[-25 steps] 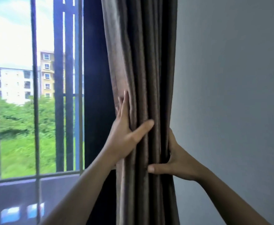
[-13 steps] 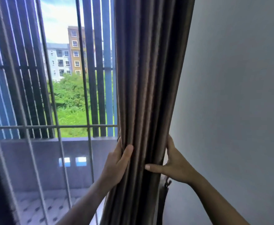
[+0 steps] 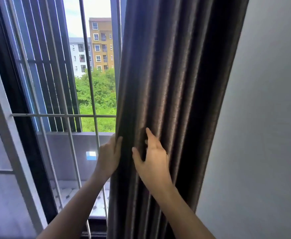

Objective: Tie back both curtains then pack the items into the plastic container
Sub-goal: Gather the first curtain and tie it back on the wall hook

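The dark curtain (image 3: 175, 83) hangs bunched beside the window (image 3: 93, 100). The left hand (image 3: 109, 157) holds its edge; the right hand (image 3: 152, 163) lies open on the folds. It looks soft and floppy (maybe heavy), so hug the whole bunch.

— What is the dark brown pleated cloth curtain (image 3: 175, 83) like?
— Woven fabric with a fine grain and a soft sheen along the fold ridges.
— And the plain grey wall (image 3: 270, 118) on the right?
— Painted, matt, smooth. On the left, the thin grey window bars (image 3: 87, 66) look like smooth painted metal, and the pale patterned balcony floor (image 3: 96, 206) beyond them is tile.
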Tool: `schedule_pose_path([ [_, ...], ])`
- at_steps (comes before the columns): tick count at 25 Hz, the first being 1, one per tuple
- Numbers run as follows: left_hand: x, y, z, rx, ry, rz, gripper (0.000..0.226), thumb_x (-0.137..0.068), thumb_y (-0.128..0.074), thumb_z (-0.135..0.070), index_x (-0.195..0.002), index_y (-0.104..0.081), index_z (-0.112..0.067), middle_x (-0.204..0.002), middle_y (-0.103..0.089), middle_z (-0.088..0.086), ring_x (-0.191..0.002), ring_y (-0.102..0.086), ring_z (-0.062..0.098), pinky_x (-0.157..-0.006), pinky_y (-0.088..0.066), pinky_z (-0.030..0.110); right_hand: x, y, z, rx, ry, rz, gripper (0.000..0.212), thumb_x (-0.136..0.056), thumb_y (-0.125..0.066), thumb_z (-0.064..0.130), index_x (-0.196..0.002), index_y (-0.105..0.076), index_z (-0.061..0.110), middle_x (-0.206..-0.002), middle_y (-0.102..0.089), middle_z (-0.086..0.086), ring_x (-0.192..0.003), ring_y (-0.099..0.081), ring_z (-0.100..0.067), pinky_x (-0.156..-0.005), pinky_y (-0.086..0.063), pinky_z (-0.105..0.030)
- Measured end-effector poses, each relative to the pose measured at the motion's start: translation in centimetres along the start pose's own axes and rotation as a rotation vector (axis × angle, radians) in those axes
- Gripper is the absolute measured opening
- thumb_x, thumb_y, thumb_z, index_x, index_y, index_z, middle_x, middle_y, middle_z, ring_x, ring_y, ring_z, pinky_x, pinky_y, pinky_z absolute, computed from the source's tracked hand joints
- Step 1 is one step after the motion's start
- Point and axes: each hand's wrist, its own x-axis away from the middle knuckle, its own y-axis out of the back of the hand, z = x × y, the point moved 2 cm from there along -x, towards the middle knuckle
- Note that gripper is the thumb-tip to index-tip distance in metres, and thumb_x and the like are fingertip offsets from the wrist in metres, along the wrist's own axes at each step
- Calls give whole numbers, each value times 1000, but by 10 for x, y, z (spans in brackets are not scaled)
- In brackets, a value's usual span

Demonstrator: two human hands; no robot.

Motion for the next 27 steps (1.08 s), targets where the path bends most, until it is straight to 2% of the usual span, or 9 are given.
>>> schedule_pose_path([
  [3,-4,4,8,-17,47,17,13,-97,-43,-15,-101,-46,-3,-69,-58,7,-50,-50,13,-47,-36,16,5,-22,-13,26,-124,18,74,-92,-54,25,-149,-8,16,-141,-44,-6,-122,-51,-21,-102,-43,-34],
  [6,-5,-4,1,28,85,71,11,-97,-44,-16,-94,-35,-10,-66,-48,-8,-54,-49,10,-44,-41,11,12,-32,-44,176,-193,45,65,-94,-47,17,-148,-11,19,-126,-58,-6,-106,-61,-23,-90,-46,-32],
  [10,-14,-31,-24,204,152,398,14,-100,-36,-15,-110,-44,-11,-88,-56,-2,-82,-54,14,-67,-41,14,50,-48,-86,114,-193,197,66,-91,-47,8,-147,-20,28,-133,-56,0,-116,-58,-16,-102,-45,-30],
  [13,-13,-47,-43,428,203,616,18,-97,-38,-17,-88,-52,-24,-76,-53,-5,-76,-51,11,-68,-40,23,66,-55,-106,72,-180,239,63,-91,-48,8,-146,-26,29,-134,-54,5,-123,-52,-10,-108,-38,-25],
  [17,-27,-59,-55,96,10,636,24,-97,-44,-28,-96,-58,-9,-87,-64,6,-78,-61,17,-66,-47,17,63,-41,-110,67,-165,332,58,-85,-51,11,-139,-38,28,-126,-59,3,-118,-55,-13,-102,-45,-33],
  [19,-33,-59,-56,-67,-76,572,24,-99,-39,-19,-82,-47,-4,-71,-55,6,-60,-54,14,-51,-41,8,51,-13,-102,117,-50,67,52,-80,-53,10,-131,-51,23,-127,-58,-3,-120,-52,-17,-103,-42,-36],
  [22,-32,-58,-57,-54,-107,552,22,-99,-36,-10,-77,-37,-8,-62,-40,-7,-53,-40,5,-49,-39,3,15,50,-82,146,90,-628,41,-82,-61,6,-122,-54,8,-131,-48,-18,-125,-43,-24,-108,-36,-34],
  [24,-31,-60,-59,-60,-122,558,21,-98,-35,-9,-77,-38,-8,-62,-40,-8,-54,-41,5,-50,-39,4,-18,84,-74,162,-10,-657,56,-84,-62,12,-135,-39,6,-140,-39,-19,-130,-38,-26,-111,-31,-31],
  [27,-30,-64,-61,-76,-117,555,19,-98,-35,-10,-80,-40,-7,-63,-42,-6,-55,-42,5,-50,-39,8,-47,98,-85,164,-214,-427,71,-88,-60,14,-146,-18,12,-135,-50,-15,-119,-53,-26,-102,-41,-32],
])
